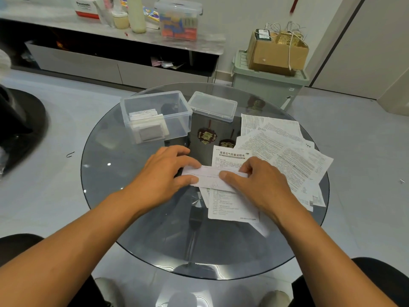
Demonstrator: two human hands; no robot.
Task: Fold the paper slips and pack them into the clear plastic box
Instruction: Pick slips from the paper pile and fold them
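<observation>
Hands meet over the middle of the round smoked-glass table (137,218): the left hand (164,173) lies palm down with fingers curled onto one end of a narrow folded white paper slip (210,177), thumb pressed on its near edge, while the right hand (254,182) pinches the other end between thumb and bent fingers. The slip rests across a printed white leaflet with a black heading (230,156), and more loose printed sheets (287,156) fan out just to the right, overlapping one another. Beyond the left hand stands the open clear plastic box (177,116), with several folded slips (148,127) stacked upright at its left end. Its clear lid (212,106) lies flat just beside it. Farther back, a low grey cabinet (88,63) carries bottles and containers, and a pale green storage bin (265,85) bears a brown cardboard carton (274,54).
</observation>
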